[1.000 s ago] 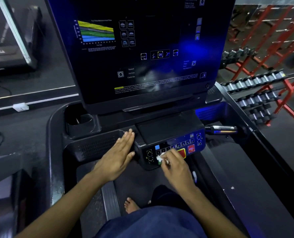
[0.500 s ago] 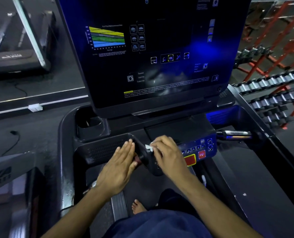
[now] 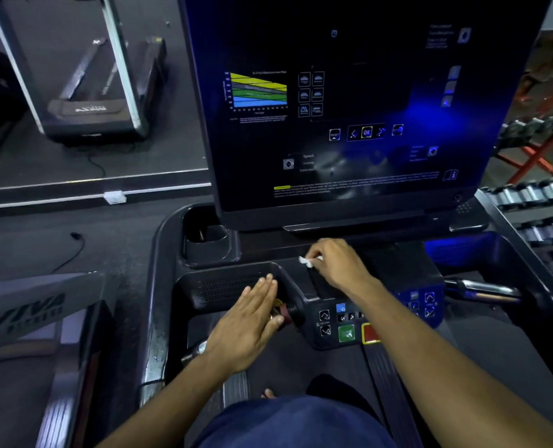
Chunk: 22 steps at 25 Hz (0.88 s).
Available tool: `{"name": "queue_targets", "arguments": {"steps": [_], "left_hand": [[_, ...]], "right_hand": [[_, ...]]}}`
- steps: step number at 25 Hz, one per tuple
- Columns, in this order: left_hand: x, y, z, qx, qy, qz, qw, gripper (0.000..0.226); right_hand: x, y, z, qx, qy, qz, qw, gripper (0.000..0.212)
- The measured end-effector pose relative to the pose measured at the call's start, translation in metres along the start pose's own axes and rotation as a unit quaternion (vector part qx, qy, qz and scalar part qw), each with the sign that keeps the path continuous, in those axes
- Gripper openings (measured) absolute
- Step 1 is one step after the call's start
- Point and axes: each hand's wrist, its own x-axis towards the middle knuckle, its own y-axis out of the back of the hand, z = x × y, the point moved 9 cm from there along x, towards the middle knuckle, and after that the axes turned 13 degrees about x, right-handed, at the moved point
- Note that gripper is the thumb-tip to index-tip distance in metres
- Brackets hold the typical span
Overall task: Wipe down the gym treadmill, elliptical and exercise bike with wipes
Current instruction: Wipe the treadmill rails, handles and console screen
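Right hand (image 3: pixel 336 270) is pinching a small, crumpled white wipe (image 3: pixel 305 260) against the black treadmill (image 3: pixel 359 273) console; left hand (image 3: pixel 249 324) is lying flat, fingers straight, beside it.

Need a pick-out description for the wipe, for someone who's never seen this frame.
Start at the treadmill's big dark console screen. Just below its bottom edge, the right hand reaches onto the black deck. The wipe is the small crumpled white scrap pinched in its fingertips, the only white thing on that black panel.

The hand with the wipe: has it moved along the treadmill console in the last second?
Yes. The right hand with the wipe went from the button panel up toward the screen.
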Motion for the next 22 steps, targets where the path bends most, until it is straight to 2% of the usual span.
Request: {"name": "queue_targets", "arguments": {"steps": [2,4,6,8,11,12,14,16,18,19,22], "left_hand": [[0.003,0.001,0.002,-0.016,-0.004,-0.002,1.000,0.073],[0.007,0.002,0.003,-0.031,-0.012,-0.005,0.999,0.073],[0.013,0.004,0.006,-0.046,-0.016,0.000,0.999,0.072],[0.021,0.009,0.013,-0.065,-0.019,0.007,0.998,0.072],[0.034,0.015,0.029,-0.109,-0.033,0.017,0.993,0.071],[0.037,0.016,0.031,-0.118,-0.035,0.018,0.992,0.071],[0.041,0.015,0.031,-0.127,-0.035,0.018,0.991,0.071],[0.041,0.015,0.028,-0.124,-0.035,0.018,0.991,0.070],[0.040,0.015,0.027,-0.125,-0.035,0.022,0.991,0.068],[0.041,0.015,0.027,-0.128,-0.033,0.023,0.991,0.068],[0.042,0.016,0.028,-0.122,-0.026,0.029,0.992,0.067]], "right_hand": [[-0.004,0.016,0.025,-0.053,-0.011,-0.001,0.999,0.012],[-0.007,0.037,0.049,-0.153,-0.023,0.003,0.988,0.018],[-0.011,0.066,0.076,-0.293,-0.055,0.016,0.954,0.022],[-0.018,0.096,0.099,-0.346,-0.110,0.041,0.931,0.022],[-0.021,0.098,0.103,-0.337,-0.148,0.030,0.929,0.020],[-0.020,0.090,0.098,-0.303,-0.153,0.037,0.940,0.020],[-0.020,0.058,0.080,-0.161,-0.157,0.024,0.974,0.023],[-0.027,0.009,0.043,-0.067,-0.079,-0.038,0.994,0.036],[-0.054,-0.013,0.012,-0.048,0.000,-0.085,0.995,0.048],[-0.072,-0.005,0.007,-0.038,0.004,-0.087,0.995,0.052],[-0.122,0.047,0.047,-0.103,-0.074,-0.026,0.992,0.078]]}}
